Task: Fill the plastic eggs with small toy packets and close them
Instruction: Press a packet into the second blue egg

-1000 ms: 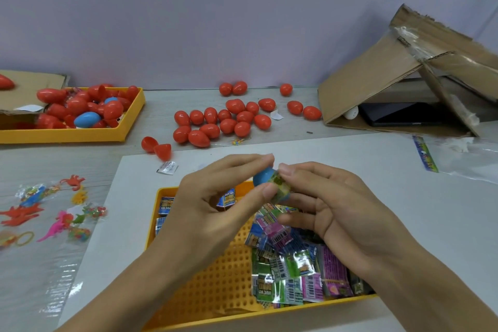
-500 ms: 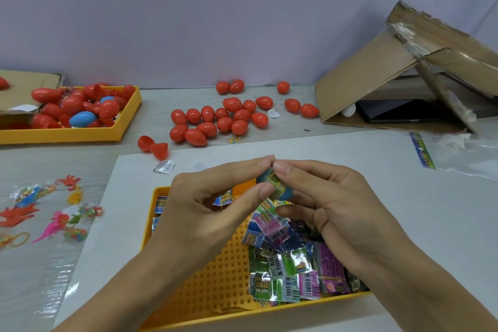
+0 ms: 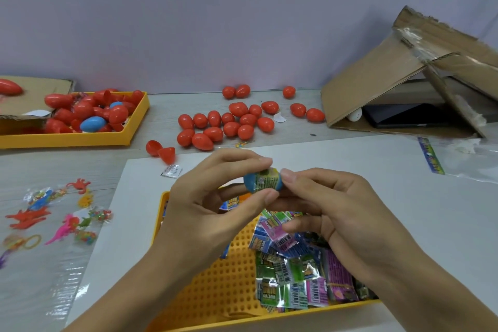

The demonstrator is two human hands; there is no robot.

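Observation:
My left hand [image 3: 207,205] pinches a blue egg half [image 3: 252,182] between thumb and fingers, above the near yellow tray [image 3: 215,286]. A green toy packet [image 3: 266,179] sits in the open mouth of that half. My right hand [image 3: 336,213] touches the packet with its index fingertip, the other fingers curled below. Several colourful toy packets [image 3: 293,269] lie heaped in the tray's right part. Closed red eggs [image 3: 231,121] are scattered at the back of the table. Two loose red egg halves [image 3: 161,151] lie left of them.
A second yellow tray [image 3: 134,127] at the back left holds red eggs and a blue egg [image 3: 93,124]. Loose rubber toys [image 3: 54,213] lie on plastic at the left. A torn cardboard box [image 3: 404,81] with a dark phone [image 3: 401,114] under it stands at the right. A plastic bag [image 3: 458,159] lies beside it.
Both hands have risen slightly together. The blue egg half has turned so its packet-filled mouth shows more, and my right index fingertip has shifted to the packet's right edge.

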